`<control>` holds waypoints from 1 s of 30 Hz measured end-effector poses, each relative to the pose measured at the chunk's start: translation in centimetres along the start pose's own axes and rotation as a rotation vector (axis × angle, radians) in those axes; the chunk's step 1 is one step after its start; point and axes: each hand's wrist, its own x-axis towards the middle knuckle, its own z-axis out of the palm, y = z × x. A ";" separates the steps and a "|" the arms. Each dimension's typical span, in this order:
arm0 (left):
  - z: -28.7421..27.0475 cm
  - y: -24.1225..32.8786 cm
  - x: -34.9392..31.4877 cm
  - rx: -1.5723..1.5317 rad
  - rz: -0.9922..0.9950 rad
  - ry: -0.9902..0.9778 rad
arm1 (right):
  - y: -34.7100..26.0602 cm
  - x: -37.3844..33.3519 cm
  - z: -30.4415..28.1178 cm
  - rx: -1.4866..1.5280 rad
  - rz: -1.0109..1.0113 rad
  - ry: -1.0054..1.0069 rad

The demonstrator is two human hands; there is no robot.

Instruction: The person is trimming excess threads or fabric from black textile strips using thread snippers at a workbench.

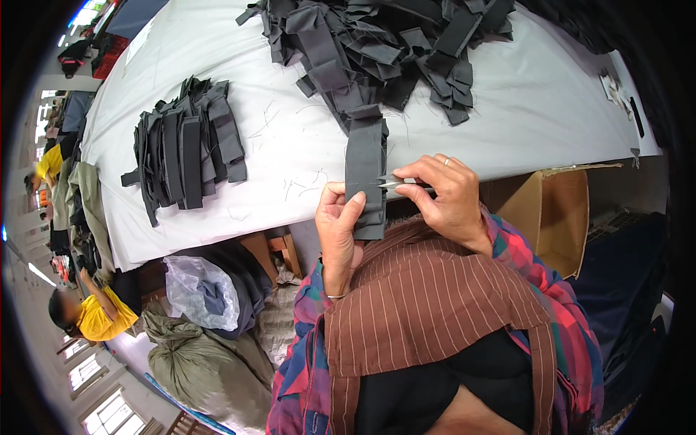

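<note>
black top (pixel 482 371) nearest, fingers (pixel 351 209) holding grey strip (pixel 365 156) and snips (pixel 391 178)

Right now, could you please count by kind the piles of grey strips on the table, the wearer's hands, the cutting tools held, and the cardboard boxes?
Strip piles: 2 (left pile, larger far pile)
Hands: 2 (left hand, right hand)
Cutting tool: 1
Cardboard box: 1
Total: 6

On the desk (pixel 544 109), a fabric stack (pixel 190 148) lies near the left edge, a fabric heap (pixel 370 51) behind it to the right; a strip (pixel 364 156) reaches from the heap past the near edge. Before that edge: plastic bag (pixel 199 293) left, cardboard box (pixel 569 210) right.
</note>
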 end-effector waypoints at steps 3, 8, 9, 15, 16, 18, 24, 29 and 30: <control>0.1 -0.1 0.1 0.005 0.010 0.016 | 0.3 -0.1 0.0 0.006 0.012 0.008; 0.2 -0.1 0.0 0.021 0.029 0.011 | 0.1 -0.1 0.0 -0.029 0.016 -0.006; 0.2 -0.1 -0.1 0.022 0.030 0.012 | 0.1 -0.1 0.0 -0.028 0.016 -0.006; 0.3 -0.1 -0.2 0.013 0.012 -0.004 | 0.1 -0.2 0.1 -0.061 -0.026 -0.014; 0.4 0.0 -0.3 0.022 0.006 0.002 | 0.3 -0.2 0.2 -0.055 -0.018 -0.012; 0.4 -0.1 -0.4 0.032 -0.001 0.007 | 0.5 -0.2 0.4 -0.051 -0.010 -0.010; 0.3 -0.5 -0.3 0.067 0.023 -0.021 | 0.2 0.2 0.7 0.118 0.071 -0.043; 0.3 -0.7 -0.4 0.097 0.017 -0.073 | 0.1 0.2 1.1 0.122 0.062 -0.046; 0.2 -0.7 -0.5 0.097 0.017 -0.071 | 0.1 0.3 1.2 0.123 0.062 -0.048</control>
